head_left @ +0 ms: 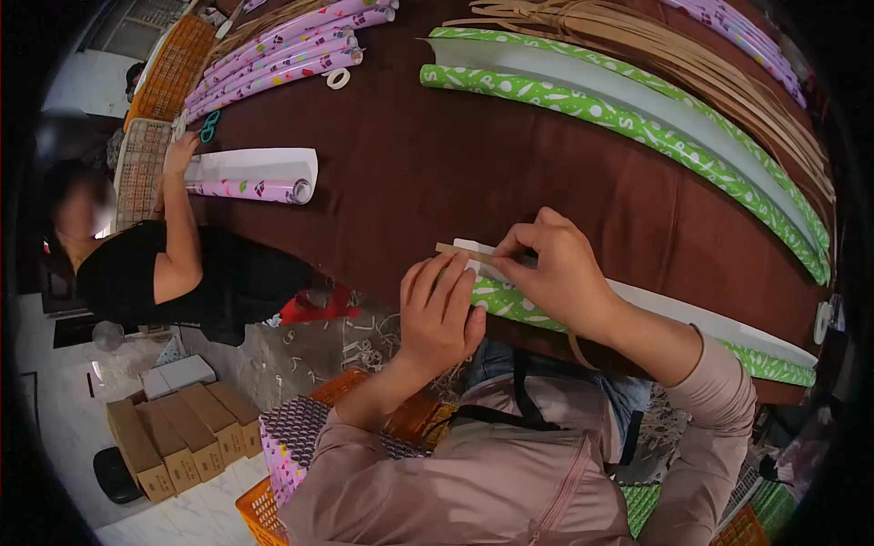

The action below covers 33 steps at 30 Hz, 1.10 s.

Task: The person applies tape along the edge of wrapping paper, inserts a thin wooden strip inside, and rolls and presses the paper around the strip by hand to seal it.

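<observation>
In the head view, my left hand (442, 305) grips the near end of a green sheet roll (514, 298) printed with white shapes, its fingers bent over the top. A narrow brown strip (452, 248) lies across that end, close to my left fingertips. My right hand (557, 268) pinches the strip between thumb and fingers, just above the roll. Part of the strip shows again below my right wrist. The roll's pale inner side faces up and runs under my right forearm towards the right table edge.
A second green roll (628, 123) lies partly open beside a bundle of brown strips (655, 50) on the brown-covered table (391, 136). At left, a co-worker's hand (180, 155) is near pink rolled sheet (246, 188) and green-handled scissors (209, 127). Cardboard boxes (187, 437) stand on the floor.
</observation>
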Each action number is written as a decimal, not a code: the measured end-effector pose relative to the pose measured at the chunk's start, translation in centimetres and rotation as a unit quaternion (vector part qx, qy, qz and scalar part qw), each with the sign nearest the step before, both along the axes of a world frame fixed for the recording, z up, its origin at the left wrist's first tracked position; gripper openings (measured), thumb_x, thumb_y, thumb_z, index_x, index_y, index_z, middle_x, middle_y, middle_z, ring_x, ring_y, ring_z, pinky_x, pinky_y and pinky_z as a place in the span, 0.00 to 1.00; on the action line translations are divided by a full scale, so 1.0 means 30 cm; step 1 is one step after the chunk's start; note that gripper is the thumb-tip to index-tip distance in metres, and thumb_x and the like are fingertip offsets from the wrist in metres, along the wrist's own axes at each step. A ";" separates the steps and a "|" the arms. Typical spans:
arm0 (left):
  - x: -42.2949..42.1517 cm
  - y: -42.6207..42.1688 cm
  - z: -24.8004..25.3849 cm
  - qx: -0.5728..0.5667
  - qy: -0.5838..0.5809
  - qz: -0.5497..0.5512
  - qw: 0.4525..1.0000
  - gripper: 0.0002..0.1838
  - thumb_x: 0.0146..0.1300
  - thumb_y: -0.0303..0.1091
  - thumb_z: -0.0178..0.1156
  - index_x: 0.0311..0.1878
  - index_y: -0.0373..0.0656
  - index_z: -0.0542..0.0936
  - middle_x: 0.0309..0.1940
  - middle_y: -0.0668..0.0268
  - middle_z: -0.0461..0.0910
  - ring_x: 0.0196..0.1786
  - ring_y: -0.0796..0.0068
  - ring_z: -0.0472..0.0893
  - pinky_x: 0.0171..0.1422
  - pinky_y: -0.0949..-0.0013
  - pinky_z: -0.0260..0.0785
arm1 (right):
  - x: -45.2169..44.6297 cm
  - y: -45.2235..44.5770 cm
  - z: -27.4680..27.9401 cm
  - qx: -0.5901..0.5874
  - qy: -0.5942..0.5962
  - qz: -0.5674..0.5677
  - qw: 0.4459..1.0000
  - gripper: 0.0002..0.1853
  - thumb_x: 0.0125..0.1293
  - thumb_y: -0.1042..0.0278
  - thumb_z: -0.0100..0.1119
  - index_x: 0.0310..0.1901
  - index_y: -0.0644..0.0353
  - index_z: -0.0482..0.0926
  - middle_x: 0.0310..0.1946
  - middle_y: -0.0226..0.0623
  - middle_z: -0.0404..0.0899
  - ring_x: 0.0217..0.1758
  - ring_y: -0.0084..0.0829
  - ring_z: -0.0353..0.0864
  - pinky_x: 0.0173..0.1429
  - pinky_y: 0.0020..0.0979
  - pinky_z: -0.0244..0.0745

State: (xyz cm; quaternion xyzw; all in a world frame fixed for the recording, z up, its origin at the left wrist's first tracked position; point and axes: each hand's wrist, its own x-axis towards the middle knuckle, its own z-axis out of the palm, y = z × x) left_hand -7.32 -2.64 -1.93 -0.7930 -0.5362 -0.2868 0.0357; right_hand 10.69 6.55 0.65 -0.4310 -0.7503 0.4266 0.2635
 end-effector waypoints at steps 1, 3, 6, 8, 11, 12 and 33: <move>0.000 0.001 0.001 0.001 0.000 0.000 1.000 0.19 0.66 0.38 0.53 0.51 0.31 0.77 0.58 0.49 0.77 0.60 0.48 0.75 0.63 0.45 0.66 | -0.001 0.001 -0.005 0.001 0.000 0.000 1.000 0.06 0.53 0.72 0.67 0.34 0.60 0.85 0.27 0.44 0.74 0.38 0.44 0.75 0.46 0.40 0.72; 0.001 0.003 0.006 0.004 0.011 -0.001 1.000 0.19 0.66 0.38 0.53 0.50 0.31 0.77 0.57 0.50 0.77 0.60 0.48 0.75 0.62 0.46 0.66 | 0.001 0.002 -0.008 0.005 0.003 0.004 1.000 0.06 0.53 0.72 0.67 0.34 0.60 0.85 0.28 0.45 0.74 0.38 0.45 0.75 0.46 0.41 0.72; 0.000 0.006 0.007 0.005 0.014 -0.002 1.000 0.19 0.66 0.38 0.53 0.50 0.31 0.77 0.56 0.50 0.77 0.60 0.48 0.75 0.62 0.45 0.66 | -0.001 0.001 -0.005 0.000 -0.008 0.002 1.000 0.07 0.54 0.71 0.68 0.35 0.60 0.85 0.28 0.45 0.74 0.39 0.45 0.76 0.46 0.41 0.72; 0.001 0.007 0.004 0.008 0.018 0.000 1.000 0.18 0.66 0.38 0.54 0.50 0.31 0.78 0.56 0.50 0.77 0.59 0.49 0.75 0.62 0.46 0.67 | -0.001 0.003 -0.008 0.002 -0.008 0.002 1.000 0.07 0.54 0.71 0.68 0.35 0.61 0.85 0.28 0.44 0.74 0.39 0.45 0.76 0.46 0.41 0.72; 0.002 0.009 -0.002 0.013 0.024 0.004 1.000 0.18 0.65 0.38 0.55 0.49 0.31 0.78 0.55 0.50 0.77 0.59 0.49 0.76 0.62 0.46 0.67 | -0.001 0.005 -0.005 -0.001 -0.007 0.005 1.000 0.07 0.54 0.71 0.68 0.35 0.61 0.84 0.28 0.44 0.74 0.39 0.45 0.76 0.47 0.41 0.72; 0.002 0.010 -0.003 0.015 0.026 0.005 1.000 0.18 0.65 0.38 0.55 0.49 0.31 0.78 0.55 0.50 0.78 0.59 0.49 0.76 0.62 0.46 0.68 | -0.001 0.007 -0.004 -0.005 -0.005 0.007 1.000 0.07 0.54 0.71 0.68 0.35 0.61 0.84 0.28 0.44 0.74 0.39 0.45 0.76 0.47 0.41 0.72; 0.060 0.056 -0.017 -0.048 0.040 0.066 0.996 0.18 0.66 0.34 0.52 0.52 0.31 0.79 0.53 0.50 0.76 0.58 0.47 0.74 0.63 0.48 0.66 | -0.015 0.055 -0.059 0.105 -0.001 0.028 0.994 0.08 0.53 0.70 0.71 0.34 0.62 0.83 0.25 0.37 0.82 0.34 0.40 0.75 0.44 0.38 0.72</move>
